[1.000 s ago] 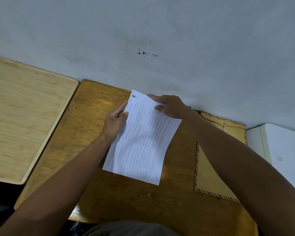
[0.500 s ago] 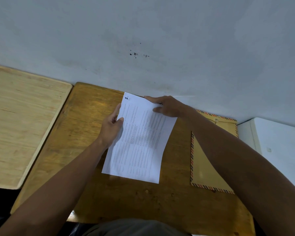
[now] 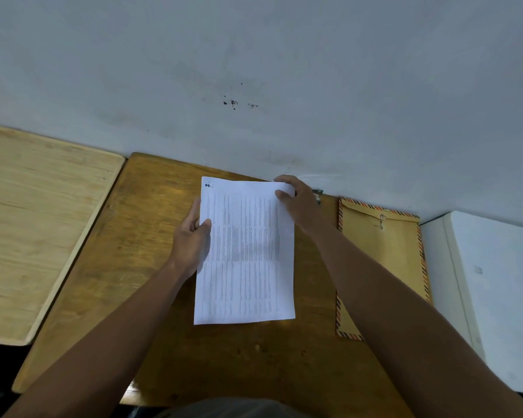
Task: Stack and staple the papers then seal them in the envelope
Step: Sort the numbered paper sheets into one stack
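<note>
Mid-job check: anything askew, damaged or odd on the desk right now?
Nothing stands out. The white printed papers sit squared between left hand and right hand; the brown striped-edge envelope lies flat, unopened, beside them.

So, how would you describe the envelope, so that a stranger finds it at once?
Start at the dark wooden desk against the wall. At its right end, beside the white box, lies the envelope: flat, brown, with a red-and-blue striped border, unlike the plain white papers.

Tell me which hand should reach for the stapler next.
Right, probably. The right hand pinches the papers' far right corner, right beside what looks like the stapler at the wall. The left hand grips the opposite edge and can keep holding.
</note>
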